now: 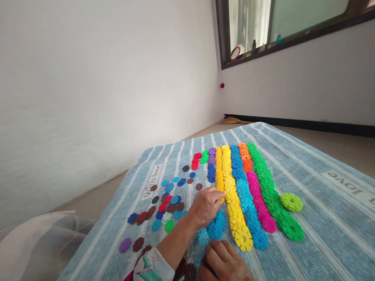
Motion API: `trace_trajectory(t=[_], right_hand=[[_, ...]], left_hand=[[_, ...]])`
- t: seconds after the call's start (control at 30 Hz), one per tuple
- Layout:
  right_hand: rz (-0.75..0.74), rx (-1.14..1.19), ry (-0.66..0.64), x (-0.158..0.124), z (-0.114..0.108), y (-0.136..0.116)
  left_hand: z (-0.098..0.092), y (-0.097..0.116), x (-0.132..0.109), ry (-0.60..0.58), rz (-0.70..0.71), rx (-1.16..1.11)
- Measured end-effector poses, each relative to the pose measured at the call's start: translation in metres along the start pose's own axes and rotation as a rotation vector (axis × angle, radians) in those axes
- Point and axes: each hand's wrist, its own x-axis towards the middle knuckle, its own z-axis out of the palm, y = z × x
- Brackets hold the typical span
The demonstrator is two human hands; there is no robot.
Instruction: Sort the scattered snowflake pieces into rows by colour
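My left hand (206, 206) reaches in from the lower left, thumb and fingers pinched at the near end of a narrow orange-yellow row of notched plastic discs (218, 164). A bit of yellow shows at its fingertips, so it seems to grip a yellow disc there. Close to the bottom edge, my right hand (225, 261) rests with curled fingers; whatever they hold is hidden. Loose blue discs (216, 226) lie between both hands. Just right of my left hand runs a longer bright yellow row of overlapping discs (234, 195).
Farther right lie a blue row (246, 195), a magenta row (260, 203), a green row (269, 191) and lime discs (291, 202). Mixed loose discs (168, 199) are scattered left on the striped cloth (105, 238). A white wall (117, 78) stands beyond the left side.
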Motion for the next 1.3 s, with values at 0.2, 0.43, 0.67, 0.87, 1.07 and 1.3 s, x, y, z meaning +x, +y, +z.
trace_trajectory(t=[0.2,0.43,0.67,0.87,1.07,1.3], right_hand=[[-0.02,-0.028,-0.02,0.0,-0.001,-0.001],[0.007,0.007,-0.011,0.007,-0.006,0.0],[0.008,0.019,-0.038,0.001,-0.003,0.001],[-0.016,-0.02,-0.076,-0.004,-0.002,-0.001],[-0.027,-0.01,-0.094,-0.005,-0.002,-0.001],[-0.024,0.008,-0.073,0.006,-0.008,0.0]], left_hand=[[0.002,0.0,0.0,0.026,0.068,0.015],[-0.009,-0.003,-0.001,0.139,-0.1,0.06],[-0.007,-0.003,-0.002,0.022,-0.278,-0.055],[0.001,-0.004,-0.001,0.031,-0.278,-0.127],[0.0,0.001,-0.002,0.038,-0.274,-0.137],[-0.032,0.012,0.003,0.122,-0.258,-0.104]])
